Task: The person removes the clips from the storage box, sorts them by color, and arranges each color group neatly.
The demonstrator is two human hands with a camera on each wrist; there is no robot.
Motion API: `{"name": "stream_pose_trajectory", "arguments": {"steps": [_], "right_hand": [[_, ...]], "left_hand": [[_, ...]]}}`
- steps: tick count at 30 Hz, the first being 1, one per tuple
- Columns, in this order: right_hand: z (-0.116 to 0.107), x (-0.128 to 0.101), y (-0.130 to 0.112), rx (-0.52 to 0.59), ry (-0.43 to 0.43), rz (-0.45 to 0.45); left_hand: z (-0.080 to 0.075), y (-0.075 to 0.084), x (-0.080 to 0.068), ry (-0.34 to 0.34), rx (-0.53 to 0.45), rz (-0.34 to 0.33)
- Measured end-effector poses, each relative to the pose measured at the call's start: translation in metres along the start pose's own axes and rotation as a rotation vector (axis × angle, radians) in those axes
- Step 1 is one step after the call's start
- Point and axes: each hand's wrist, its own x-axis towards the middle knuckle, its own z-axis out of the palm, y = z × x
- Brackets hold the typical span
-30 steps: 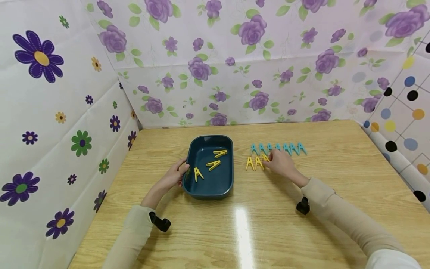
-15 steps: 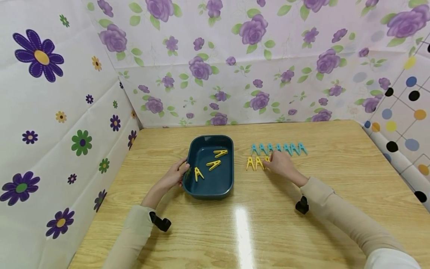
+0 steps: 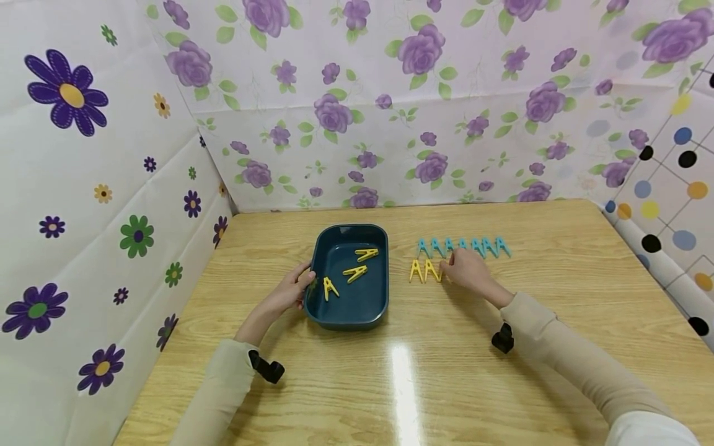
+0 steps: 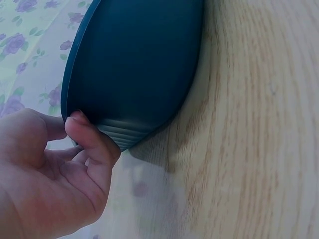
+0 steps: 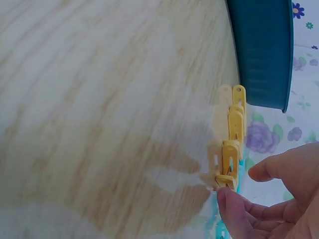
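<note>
Yellow plastic clothes pegs are the business on this pale wood-grain table (image 3: 446, 384). Three of them (image 3: 352, 273) already lie loose in the dark teal oblong plastic tray (image 3: 347, 317), and a short yellow row (image 3: 423, 271) stands on the tabletop just to the tray's right, with a line of light blue plastic pegs (image 3: 463, 246) directly behind it.

Left hand (image 3: 289, 290) first: it sits at the tray's near-left rim, and the left wrist view shows thumb and a fingertip (image 4: 92, 139) curled against the ribbed outer wall (image 4: 129, 130), steadying the tray.

Now the right hand (image 3: 468, 271). It is down at the right end of the yellow row, fingers bent. From the right wrist view, one fingertip (image 5: 230, 203) touches the end peg (image 5: 227, 180) while the thumb (image 5: 271, 168) hovers just apart from it. So the pinch is forming, not closed; nothing is lifted.

By my reading this is the pick-up stage of moving another yellow peg to the tray. The next move calls for closing thumb and finger on that end peg alone, without nudging its neighbours or the blue line behind, then lifting it clear and carrying it left over the tray's rim.
</note>
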Motion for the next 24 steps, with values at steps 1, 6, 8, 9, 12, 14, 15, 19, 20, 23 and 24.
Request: {"name": "stream_pose_trajectory", "arguments": {"steps": [1,6,8,9,12,14,15,19,20,23,24], "right_hand": [[-0.001,0.0,0.0,-0.001,0.0,0.007],[-0.004,0.002,-0.001,-0.019,0.005,0.038],[-0.004,0.003,-0.002,-0.021,0.009,0.039],[-0.004,0.003,-0.002,-0.02,0.014,0.038],[-0.004,0.004,-0.003,-0.021,0.032,0.022],[-0.003,0.005,-0.005,-0.022,0.049,0.008],[-0.003,0.005,-0.005,-0.018,0.059,-0.002],[-0.001,0.007,-0.01,0.008,0.083,-0.037],[-0.001,0.007,-0.011,0.014,0.089,-0.049],[0.001,0.009,-0.014,0.019,0.116,-0.095],[0.001,0.009,-0.015,0.019,0.128,-0.113]], "left_hand": [[0.0,0.0,0.0,-0.001,0.001,-0.003],[0.0,-0.001,0.002,-0.002,0.007,-0.004],[0.0,-0.001,0.002,-0.001,0.008,-0.002],[0.0,-0.001,0.002,-0.001,0.01,-0.001],[0.0,-0.001,0.002,0.0,0.009,0.003],[0.0,0.0,0.002,0.001,0.007,0.002],[0.0,-0.001,0.001,0.0,0.001,0.002],[0.001,0.0,0.001,-0.01,-0.021,0.007],[0.001,0.0,0.0,-0.012,-0.026,0.009],[0.001,0.0,0.0,-0.02,-0.03,0.011],[0.001,0.0,0.0,-0.022,-0.03,0.013]]}}
